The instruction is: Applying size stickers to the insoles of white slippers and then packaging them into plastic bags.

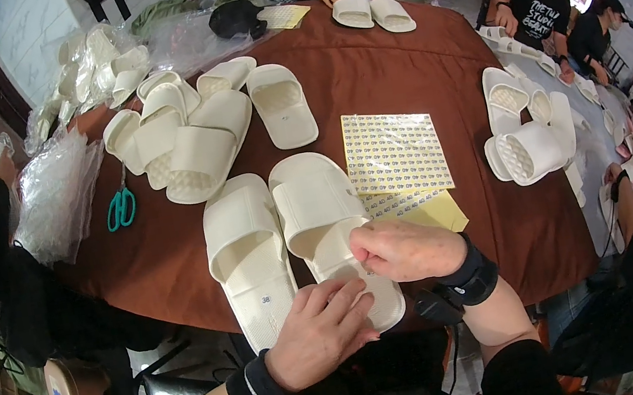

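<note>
The right hand [405,250] is covering the heel end of the right-hand cream slipper [329,224], and its fingertips are curling out of sight against the sole. The left hand [322,332] is hiding the lower corner of that same slipper, so whether either grip is pinching anything cannot be told. A small round sticker [266,299] on the other slipper [247,255] is too tiny to make out. The sticker sheet [394,151] is overlapping a yellow backing sheet [428,211], concealing most of it. The counter [394,59] edge nearest the person is disappearing beneath both forearms.
</note>
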Demonstrator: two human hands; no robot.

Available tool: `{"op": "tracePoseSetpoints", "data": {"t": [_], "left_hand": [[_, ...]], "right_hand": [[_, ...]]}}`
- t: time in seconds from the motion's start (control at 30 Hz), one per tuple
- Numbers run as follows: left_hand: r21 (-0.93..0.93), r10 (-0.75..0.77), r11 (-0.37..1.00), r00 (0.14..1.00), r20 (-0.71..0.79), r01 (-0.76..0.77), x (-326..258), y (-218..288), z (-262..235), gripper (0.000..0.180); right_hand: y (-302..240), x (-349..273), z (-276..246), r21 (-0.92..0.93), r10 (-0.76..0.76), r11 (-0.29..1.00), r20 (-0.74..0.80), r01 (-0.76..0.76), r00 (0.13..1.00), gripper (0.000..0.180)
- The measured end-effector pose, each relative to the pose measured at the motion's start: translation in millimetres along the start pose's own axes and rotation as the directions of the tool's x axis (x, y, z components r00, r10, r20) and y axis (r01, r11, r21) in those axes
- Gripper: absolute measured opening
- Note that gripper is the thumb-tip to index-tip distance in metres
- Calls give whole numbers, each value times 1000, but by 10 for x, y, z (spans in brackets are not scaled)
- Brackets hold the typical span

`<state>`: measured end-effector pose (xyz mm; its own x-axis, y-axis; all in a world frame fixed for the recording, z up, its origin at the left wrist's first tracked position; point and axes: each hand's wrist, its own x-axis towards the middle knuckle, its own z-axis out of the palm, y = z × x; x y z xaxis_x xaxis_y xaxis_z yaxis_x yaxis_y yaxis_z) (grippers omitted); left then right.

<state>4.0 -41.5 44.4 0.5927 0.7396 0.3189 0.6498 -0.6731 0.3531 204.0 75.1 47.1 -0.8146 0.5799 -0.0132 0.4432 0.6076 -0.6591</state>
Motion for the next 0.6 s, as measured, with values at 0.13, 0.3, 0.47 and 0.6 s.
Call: {"op": "tracePoseSetpoints", "data": {"t": [0.13, 0.3, 0.47, 0.6], "left_hand": [[20, 38, 999, 999, 16, -38, 75, -10, 70, 54], [44, 42, 998, 998, 42, -43, 123, -13, 93, 52], [137, 97, 985, 991, 93, -109, 203, 30, 77, 50], [228, 156, 956, 980, 126, -182, 261, 72, 98, 42]], "right_hand": [[59, 4, 34, 16, 0, 1000, -15, 0, 1000, 9], [116, 12, 65, 39, -44, 998, -63, 46, 997, 8], [105, 19, 80, 67, -16, 998, -91, 22, 996, 8], [137, 9, 97, 92, 4, 996, -104, 6, 995, 8]]}}
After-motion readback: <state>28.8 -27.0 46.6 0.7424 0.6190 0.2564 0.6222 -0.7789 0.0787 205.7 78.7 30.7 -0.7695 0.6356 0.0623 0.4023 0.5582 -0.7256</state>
